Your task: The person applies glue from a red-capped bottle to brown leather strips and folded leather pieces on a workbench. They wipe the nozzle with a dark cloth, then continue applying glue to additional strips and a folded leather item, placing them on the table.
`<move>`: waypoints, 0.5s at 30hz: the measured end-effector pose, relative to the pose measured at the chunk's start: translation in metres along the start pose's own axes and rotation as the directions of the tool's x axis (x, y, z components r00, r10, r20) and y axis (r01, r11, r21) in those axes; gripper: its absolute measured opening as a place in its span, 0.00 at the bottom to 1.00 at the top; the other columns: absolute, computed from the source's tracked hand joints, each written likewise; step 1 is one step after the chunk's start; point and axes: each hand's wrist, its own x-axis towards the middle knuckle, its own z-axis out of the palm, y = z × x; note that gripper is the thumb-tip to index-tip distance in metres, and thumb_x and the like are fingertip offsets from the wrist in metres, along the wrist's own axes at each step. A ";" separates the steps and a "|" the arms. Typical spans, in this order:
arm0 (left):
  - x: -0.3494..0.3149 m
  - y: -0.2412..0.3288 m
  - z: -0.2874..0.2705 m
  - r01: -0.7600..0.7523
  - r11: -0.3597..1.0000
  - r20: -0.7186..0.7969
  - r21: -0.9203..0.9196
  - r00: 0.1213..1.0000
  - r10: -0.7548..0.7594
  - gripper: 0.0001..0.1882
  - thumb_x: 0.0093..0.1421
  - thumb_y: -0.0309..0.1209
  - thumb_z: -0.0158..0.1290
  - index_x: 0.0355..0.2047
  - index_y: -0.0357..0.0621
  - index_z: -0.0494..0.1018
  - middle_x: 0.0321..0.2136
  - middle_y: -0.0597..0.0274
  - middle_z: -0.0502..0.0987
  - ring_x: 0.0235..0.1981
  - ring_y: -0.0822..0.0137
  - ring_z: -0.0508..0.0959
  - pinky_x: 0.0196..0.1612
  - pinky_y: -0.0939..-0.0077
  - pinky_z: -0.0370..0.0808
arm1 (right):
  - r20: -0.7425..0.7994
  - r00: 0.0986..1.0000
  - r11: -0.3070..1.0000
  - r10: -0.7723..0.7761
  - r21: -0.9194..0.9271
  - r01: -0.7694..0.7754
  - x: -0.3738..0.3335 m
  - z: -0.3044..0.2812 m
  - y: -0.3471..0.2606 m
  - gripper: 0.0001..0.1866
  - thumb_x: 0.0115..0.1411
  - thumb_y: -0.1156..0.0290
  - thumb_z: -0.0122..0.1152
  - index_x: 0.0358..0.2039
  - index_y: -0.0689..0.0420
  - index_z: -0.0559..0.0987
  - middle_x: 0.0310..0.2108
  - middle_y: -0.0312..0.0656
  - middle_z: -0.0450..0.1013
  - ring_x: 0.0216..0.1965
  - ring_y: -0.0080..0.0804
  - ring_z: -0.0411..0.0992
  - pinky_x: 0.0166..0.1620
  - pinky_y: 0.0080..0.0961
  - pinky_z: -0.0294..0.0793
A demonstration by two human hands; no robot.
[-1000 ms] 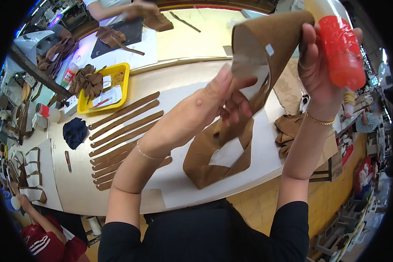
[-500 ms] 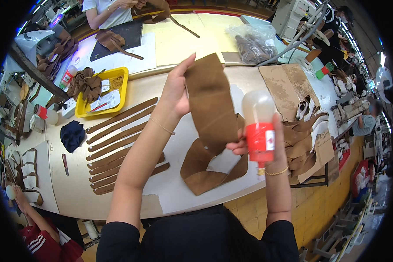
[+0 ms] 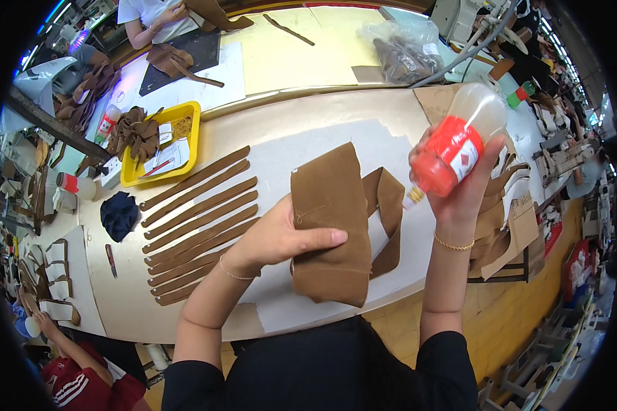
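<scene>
A broad brown leather piece (image 3: 330, 198) is gripped in my left hand (image 3: 281, 236), its thumb lying across the surface and the other fingers hidden behind. From it a brown loop of strap (image 3: 389, 205) extends to the right over the white sheet. My right hand (image 3: 469, 188) is wrapped round a squeeze bottle (image 3: 463, 140) with a red lower part and cloudy clear body. The bottle is tilted, its narrow nozzle (image 3: 413, 198) pointing down and left, apart from the leather. Several brown strips (image 3: 199, 236) lie side by side left of my left hand.
A yellow tray (image 3: 197, 127) with brown scraps stands at the far left. Nearer are a dark blue cloth (image 3: 119, 216) and a small knife (image 3: 110, 260). Brown pieces (image 3: 490, 233) lie beyond my right forearm. Co-workers sit across the table (image 3: 154, 20) and at lower left (image 3: 82, 370).
The leather piece has come down toward me and been turned, with my left thumb now across it. My right hand has moved right and tipped the bottle, nozzle toward the leather.
</scene>
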 end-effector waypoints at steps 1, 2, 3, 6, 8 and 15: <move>-0.003 0.002 0.002 0.008 0.999 0.008 0.036 1.000 -0.008 0.28 0.54 0.32 0.62 0.53 0.36 0.66 0.46 0.58 0.74 0.48 0.69 0.73 0.53 0.74 0.69 | -0.025 0.997 0.996 -0.078 -0.035 0.077 0.003 0.009 0.001 0.44 0.54 0.27 0.43 0.44 0.62 0.71 0.33 0.46 0.74 0.30 0.35 0.75 0.32 0.31 0.79; -0.005 0.003 0.002 0.015 0.997 0.016 0.073 1.000 -0.017 0.29 0.53 0.32 0.63 0.53 0.36 0.66 0.46 0.58 0.74 0.48 0.69 0.73 0.53 0.74 0.69 | -0.048 0.987 0.986 -0.156 -0.073 0.152 0.006 0.013 0.002 0.44 0.54 0.27 0.43 0.45 0.62 0.70 0.33 0.46 0.74 0.31 0.34 0.76 0.33 0.31 0.79; -0.005 0.002 0.003 -0.002 0.999 0.044 0.032 0.999 0.001 0.30 0.52 0.32 0.63 0.53 0.36 0.66 0.46 0.59 0.74 0.48 0.69 0.72 0.52 0.73 0.69 | 0.063 0.976 0.967 -0.211 -0.131 0.217 0.009 0.009 0.004 0.43 0.55 0.30 0.45 0.51 0.60 0.67 0.38 0.44 0.74 0.36 0.31 0.76 0.38 0.33 0.80; -0.010 0.003 0.005 0.028 0.999 0.059 0.037 0.998 -0.031 0.32 0.51 0.32 0.65 0.54 0.37 0.65 0.46 0.59 0.73 0.48 0.68 0.72 0.52 0.72 0.69 | 0.242 0.931 0.948 -0.272 -0.101 0.303 0.013 0.010 0.008 0.34 0.63 0.38 0.43 0.56 0.55 0.64 0.46 0.34 0.71 0.45 0.24 0.72 0.49 0.28 0.74; -0.012 0.000 0.004 0.034 0.998 0.072 0.060 0.997 -0.039 0.34 0.49 0.32 0.67 0.54 0.37 0.64 0.45 0.59 0.73 0.48 0.68 0.72 0.52 0.72 0.69 | 0.161 0.931 0.900 -0.329 -0.244 0.360 0.021 0.019 0.013 0.40 0.58 0.33 0.46 0.56 0.55 0.63 0.46 0.40 0.71 0.42 0.29 0.74 0.42 0.30 0.79; -0.017 -0.004 0.004 -0.018 0.985 0.149 0.171 0.989 -0.007 0.35 0.49 0.34 0.67 0.54 0.36 0.64 0.45 0.58 0.73 0.49 0.67 0.72 0.52 0.71 0.69 | 0.160 0.951 0.938 -0.263 -0.188 0.291 0.024 0.026 0.019 0.39 0.59 0.34 0.44 0.54 0.57 0.64 0.40 0.44 0.73 0.37 0.30 0.76 0.38 0.30 0.80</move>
